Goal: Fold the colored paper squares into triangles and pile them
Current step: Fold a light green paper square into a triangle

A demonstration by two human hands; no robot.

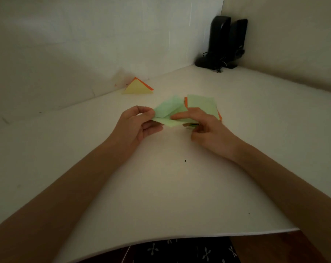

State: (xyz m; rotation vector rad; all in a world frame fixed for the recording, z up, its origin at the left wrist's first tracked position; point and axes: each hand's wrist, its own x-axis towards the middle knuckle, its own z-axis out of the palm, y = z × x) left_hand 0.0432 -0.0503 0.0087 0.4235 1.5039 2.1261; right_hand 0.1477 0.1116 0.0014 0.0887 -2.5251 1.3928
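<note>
Green paper (168, 109); yellow-orange triangles (137, 87); black speakers (227, 40); white table (160, 186).

Triangle pile (137, 88) back left, square stack (202, 105) centre, sheet (166, 109) just left of it, perhaps speakers (227, 40) back-right corner

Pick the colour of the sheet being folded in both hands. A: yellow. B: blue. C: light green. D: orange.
C: the sheet held between the left hand and the right hand is light green; yellow and orange show on the folded pile farther back.
</note>
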